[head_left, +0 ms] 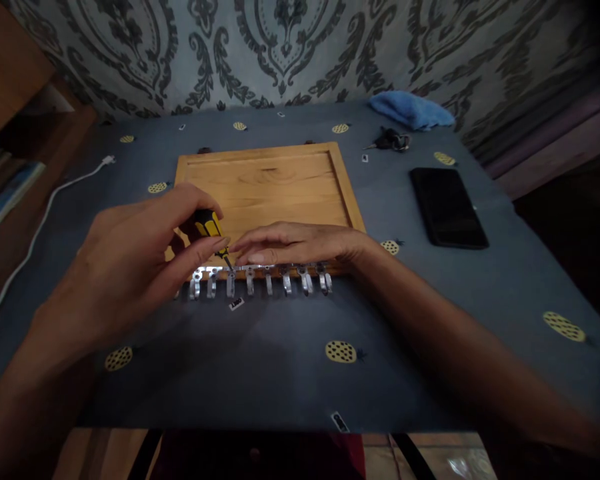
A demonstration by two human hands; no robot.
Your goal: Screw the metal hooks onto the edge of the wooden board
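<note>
In the head view, left of centre, the left hand [130, 250] pinches a screwdriver [210, 224] between thumb and fingers, tip down at the hook rail [250, 283] along the wooden board's [270, 190] lower edge, mid-frame. The right hand [300, 243] lies fingers outstretched, visibly grasping nothing (pressing or not, I cannot tell). Likely screw-turning; the next move calls for a well-seated tip.

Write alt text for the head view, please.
The left hand holds a yellow-black screwdriver to silvery hooks along the near edge of a wooden board; the right hand lies over it. A phone lies on the right.
</note>
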